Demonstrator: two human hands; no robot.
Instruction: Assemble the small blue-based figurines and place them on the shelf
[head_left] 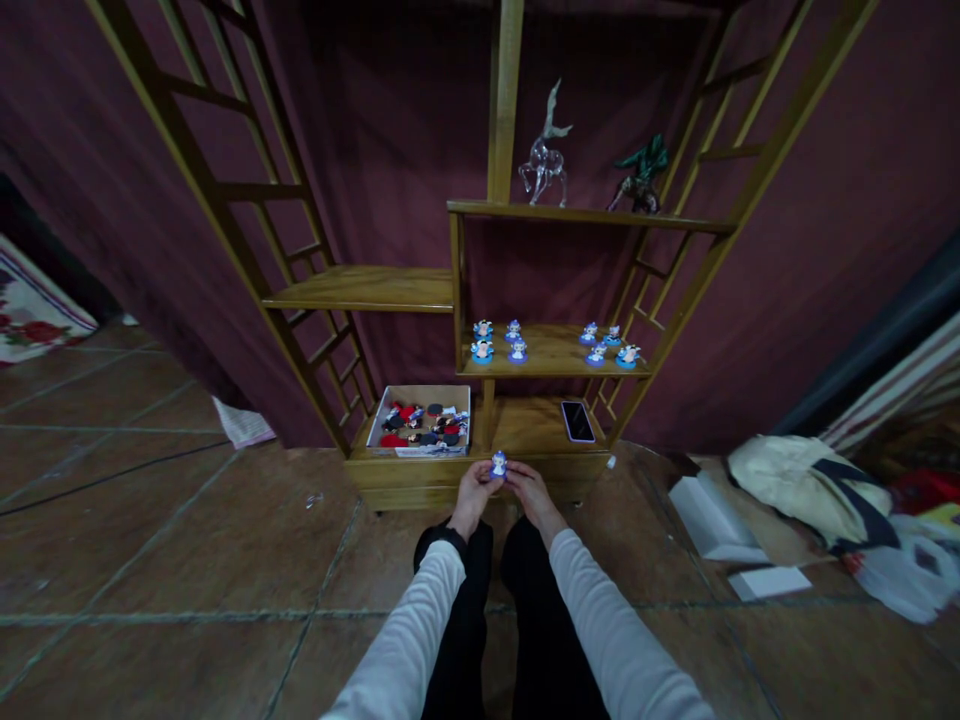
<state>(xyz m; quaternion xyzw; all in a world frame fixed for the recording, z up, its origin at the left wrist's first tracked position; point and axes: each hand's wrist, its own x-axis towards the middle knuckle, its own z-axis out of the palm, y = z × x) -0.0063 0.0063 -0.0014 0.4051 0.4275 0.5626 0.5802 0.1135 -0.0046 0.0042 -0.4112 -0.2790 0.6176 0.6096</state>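
Between my two hands I hold a small purple-and-white figurine, upright, in front of the low shelf. My left hand grips it from the left, and my right hand has its fingertips on the right side. Similar purple figurines and blue-based figurines stand on the shelf above, in a left group and a right group. Left of my hands, an open cardboard box holds several red and dark figurines.
A phone lies on the lower shelf at right. Higher up stand a clear glass deer and a dark green statuette. On the floor at right are a white box, a cream bag and a plastic bag.
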